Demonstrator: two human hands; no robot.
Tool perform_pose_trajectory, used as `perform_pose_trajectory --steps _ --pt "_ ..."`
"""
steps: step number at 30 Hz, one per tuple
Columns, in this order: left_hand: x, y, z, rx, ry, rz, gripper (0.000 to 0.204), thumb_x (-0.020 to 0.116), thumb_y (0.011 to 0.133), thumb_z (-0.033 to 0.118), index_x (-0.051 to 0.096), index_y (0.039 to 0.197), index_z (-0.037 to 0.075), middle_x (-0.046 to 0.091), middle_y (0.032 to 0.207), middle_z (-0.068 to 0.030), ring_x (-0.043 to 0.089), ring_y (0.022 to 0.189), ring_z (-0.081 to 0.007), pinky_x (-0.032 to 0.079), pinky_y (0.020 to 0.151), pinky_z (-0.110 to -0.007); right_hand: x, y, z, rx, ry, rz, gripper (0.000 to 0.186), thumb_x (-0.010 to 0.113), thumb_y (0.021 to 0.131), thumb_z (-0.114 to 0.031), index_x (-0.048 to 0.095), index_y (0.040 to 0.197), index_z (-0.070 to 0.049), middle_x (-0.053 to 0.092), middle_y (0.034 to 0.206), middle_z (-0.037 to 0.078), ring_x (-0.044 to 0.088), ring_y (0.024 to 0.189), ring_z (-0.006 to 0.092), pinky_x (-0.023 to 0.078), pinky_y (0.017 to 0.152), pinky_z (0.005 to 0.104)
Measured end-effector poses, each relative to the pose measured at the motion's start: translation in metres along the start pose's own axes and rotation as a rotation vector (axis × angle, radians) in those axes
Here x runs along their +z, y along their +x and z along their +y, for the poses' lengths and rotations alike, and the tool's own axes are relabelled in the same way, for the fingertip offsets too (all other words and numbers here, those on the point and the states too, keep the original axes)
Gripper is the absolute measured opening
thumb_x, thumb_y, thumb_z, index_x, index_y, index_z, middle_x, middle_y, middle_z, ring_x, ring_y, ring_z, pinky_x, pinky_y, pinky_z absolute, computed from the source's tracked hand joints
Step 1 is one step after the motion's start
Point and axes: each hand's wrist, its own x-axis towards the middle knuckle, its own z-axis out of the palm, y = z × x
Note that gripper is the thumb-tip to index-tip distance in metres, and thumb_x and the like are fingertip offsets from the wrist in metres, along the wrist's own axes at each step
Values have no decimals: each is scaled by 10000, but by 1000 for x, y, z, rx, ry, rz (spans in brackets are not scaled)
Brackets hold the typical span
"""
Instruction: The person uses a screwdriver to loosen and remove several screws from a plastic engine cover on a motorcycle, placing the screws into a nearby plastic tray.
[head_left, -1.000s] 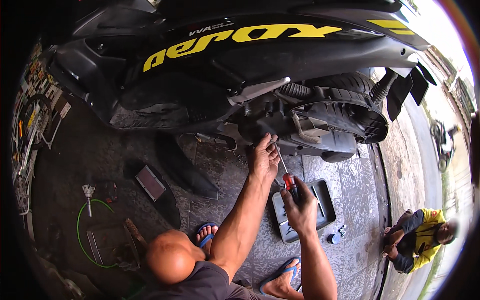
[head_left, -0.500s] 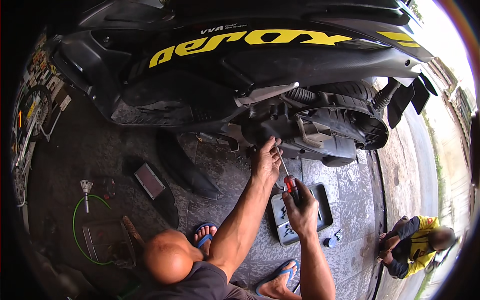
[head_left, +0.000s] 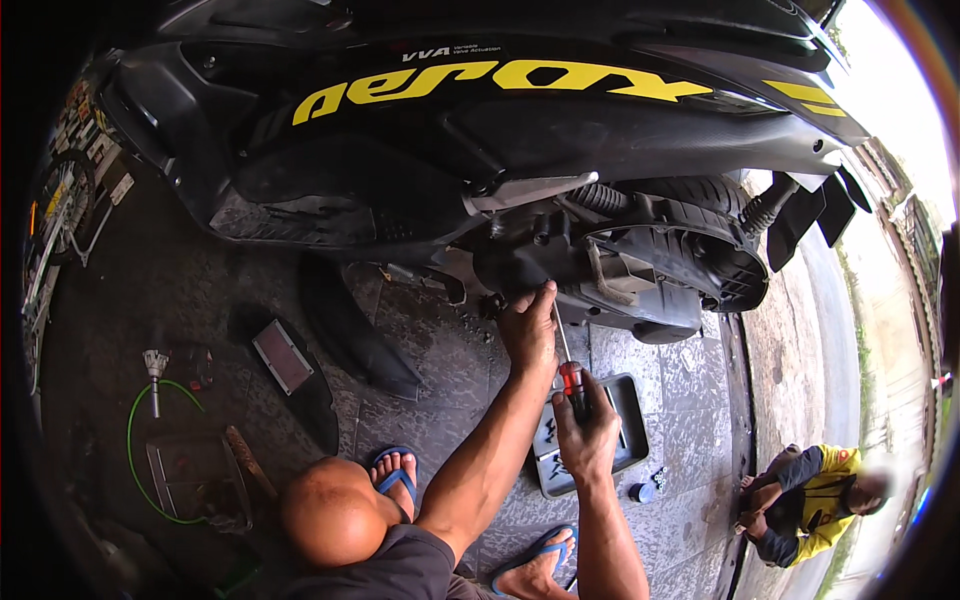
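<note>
My right hand (head_left: pixel 588 435) is wrapped round the red and black handle of a screwdriver (head_left: pixel 571 378), whose thin shaft points up at the underside of a black scooter (head_left: pixel 480 140). Beside the shaft's upper end, my left hand (head_left: pixel 530 330) is closed against the lower edge of the black engine cover (head_left: pixel 535 262). One digit points up along the cover; the other fingertips are hidden, so what they grip does not show. The screwdriver's tip is also hard to make out near that hand. To the right is the scooter's belt-side casing (head_left: pixel 650 285).
Below my right hand lies a grey tray (head_left: pixel 640 455) with small dark parts, and a small blue-rimmed round container (head_left: pixel 643 492) beside it. Removed black panels (head_left: pixel 350 330) and a framed filter (head_left: pixel 283 357) rest on the tiles at left. A person in a yellow jacket (head_left: pixel 815 505) sits at right.
My left hand has turned, with its fingers tucked closer under the cover. The screwdriver and my right hand have shifted slightly left and down in view. The whole view has moved a little.
</note>
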Motion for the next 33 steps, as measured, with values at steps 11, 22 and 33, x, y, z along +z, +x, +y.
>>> perform_pose_trajectory --steps 11,22,33 --pt "0 2 -6 178 62 83 192 767 890 151 642 768 74 591 695 44 496 632 -33 377 576 -215 1 7 -2 -36 -13 -9 485 725 857 -161 591 1273 49 704 1062 260 710 1025 335 542 857 379" --pt "-3 4 12 58 96 -65 321 726 923 191 668 1205 49 609 762 42 524 644 -32 379 535 -190 8 30 -28 -44 -45 -15 452 713 862 -139 598 1264 32 703 1076 253 708 1020 355 552 847 391" --pt "-18 15 44 -135 294 -394 599 676 929 122 464 1488 163 554 811 34 555 734 -75 532 738 -323 23 42 -40 -99 -73 42 435 683 883 -118 583 1280 28 697 1065 272 697 1023 387 552 834 414"
